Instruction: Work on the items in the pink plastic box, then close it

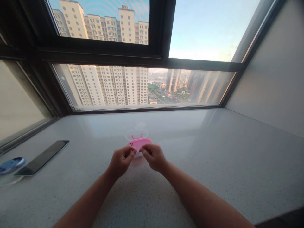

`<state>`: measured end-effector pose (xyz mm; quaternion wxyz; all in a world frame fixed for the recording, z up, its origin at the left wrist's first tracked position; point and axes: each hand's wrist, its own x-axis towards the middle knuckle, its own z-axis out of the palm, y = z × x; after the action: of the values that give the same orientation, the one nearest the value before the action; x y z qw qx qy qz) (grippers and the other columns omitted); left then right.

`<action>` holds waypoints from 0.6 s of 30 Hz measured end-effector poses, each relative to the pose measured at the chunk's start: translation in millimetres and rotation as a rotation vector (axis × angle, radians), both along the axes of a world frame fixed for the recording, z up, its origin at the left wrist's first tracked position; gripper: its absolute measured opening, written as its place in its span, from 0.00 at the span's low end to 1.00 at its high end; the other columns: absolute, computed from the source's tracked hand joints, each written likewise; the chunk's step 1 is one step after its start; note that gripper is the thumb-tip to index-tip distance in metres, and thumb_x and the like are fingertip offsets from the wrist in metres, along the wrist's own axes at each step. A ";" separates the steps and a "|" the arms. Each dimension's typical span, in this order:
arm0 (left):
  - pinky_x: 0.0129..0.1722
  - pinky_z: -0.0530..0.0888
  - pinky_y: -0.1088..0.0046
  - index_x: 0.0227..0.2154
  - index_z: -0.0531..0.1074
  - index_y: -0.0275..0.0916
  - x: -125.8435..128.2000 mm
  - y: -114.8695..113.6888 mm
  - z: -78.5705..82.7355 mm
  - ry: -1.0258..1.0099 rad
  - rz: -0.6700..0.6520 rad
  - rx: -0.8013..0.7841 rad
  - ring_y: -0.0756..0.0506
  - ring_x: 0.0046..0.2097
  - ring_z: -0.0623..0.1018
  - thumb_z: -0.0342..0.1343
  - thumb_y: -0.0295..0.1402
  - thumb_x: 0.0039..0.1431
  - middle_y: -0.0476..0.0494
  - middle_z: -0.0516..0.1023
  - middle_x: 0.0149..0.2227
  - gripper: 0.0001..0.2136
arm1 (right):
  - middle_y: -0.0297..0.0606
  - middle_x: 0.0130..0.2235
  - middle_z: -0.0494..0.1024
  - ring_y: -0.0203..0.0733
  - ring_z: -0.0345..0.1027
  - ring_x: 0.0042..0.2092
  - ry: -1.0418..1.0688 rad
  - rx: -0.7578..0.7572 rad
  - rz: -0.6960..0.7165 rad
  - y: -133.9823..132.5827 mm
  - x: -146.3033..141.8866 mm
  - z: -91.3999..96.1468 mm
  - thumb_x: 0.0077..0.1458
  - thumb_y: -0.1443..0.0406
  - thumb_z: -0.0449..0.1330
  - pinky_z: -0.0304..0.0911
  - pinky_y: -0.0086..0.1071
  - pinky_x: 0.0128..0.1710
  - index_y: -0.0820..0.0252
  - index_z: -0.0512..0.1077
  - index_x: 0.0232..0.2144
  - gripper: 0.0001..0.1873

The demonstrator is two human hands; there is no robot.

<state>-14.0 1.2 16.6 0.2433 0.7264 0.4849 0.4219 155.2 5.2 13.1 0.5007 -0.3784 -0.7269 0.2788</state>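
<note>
A small pink box (145,141) with a clear lower part sits on the pale speckled ledge, in the middle of the head view. Behind it lies a clear, rounded piece, probably its lid, with a curved pink handle (137,136). My left hand (122,161) is closed in a pinch at the box's near left side. Facing it, my right hand (154,156) pinches thumb against fingers at the near right side. The fingertips are close together just in front of the pink top. Whatever they hold is too small to make out, and they cover part of the box.
At the left, a dark flat tablet or phone (44,157) lies beside a blue rounded object (11,165), with a white cable (13,182) near them. Dark window frames (142,110) border the ledge (213,164) at the back; a white wall (273,79) stands on the right.
</note>
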 end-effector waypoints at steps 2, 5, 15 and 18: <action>0.22 0.56 0.78 0.26 0.72 0.34 0.0 -0.5 -0.3 0.001 -0.005 0.002 0.53 0.22 0.57 0.52 0.39 0.55 0.54 0.58 0.17 0.12 | 0.27 0.18 0.56 0.30 0.47 0.22 -0.001 0.000 -0.003 0.0 0.3 0.1 0.52 0.66 0.53 0.46 0.25 0.22 0.63 0.68 0.20 0.11; 0.22 0.56 0.78 0.26 0.72 0.35 -0.2 -1.0 -0.2 0.000 -0.013 0.008 0.53 0.22 0.57 0.51 0.39 0.55 0.54 0.57 0.18 0.13 | 0.28 0.19 0.57 0.30 0.48 0.22 0.000 0.006 -0.001 -0.3 0.7 1.0 0.52 0.66 0.53 0.47 0.25 0.22 0.63 0.68 0.21 0.11; 0.22 0.56 0.78 0.26 0.73 0.35 -0.2 -1.7 2.2 0.004 -0.013 0.005 0.53 0.22 0.58 0.51 0.39 0.55 0.54 0.59 0.18 0.13 | 0.28 0.19 0.57 0.31 0.48 0.22 -0.031 -0.028 -0.001 1.1 1.4 1.0 0.53 0.64 0.52 0.47 0.25 0.22 0.63 0.69 0.22 0.11; 0.22 0.56 0.78 0.27 0.73 0.34 0.5 -2.3 1.6 0.022 -0.028 0.004 0.53 0.22 0.57 0.51 0.39 0.55 0.54 0.59 0.18 0.13 | 0.27 0.19 0.55 0.30 0.46 0.22 -0.065 -0.040 0.042 2.7 0.8 -0.7 0.52 0.66 0.52 0.45 0.25 0.22 0.63 0.68 0.21 0.11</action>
<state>-13.6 -1.1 18.2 0.2424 0.7381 0.4767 0.4114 156.0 8.0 12.4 0.4632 -0.3819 -0.7448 0.2913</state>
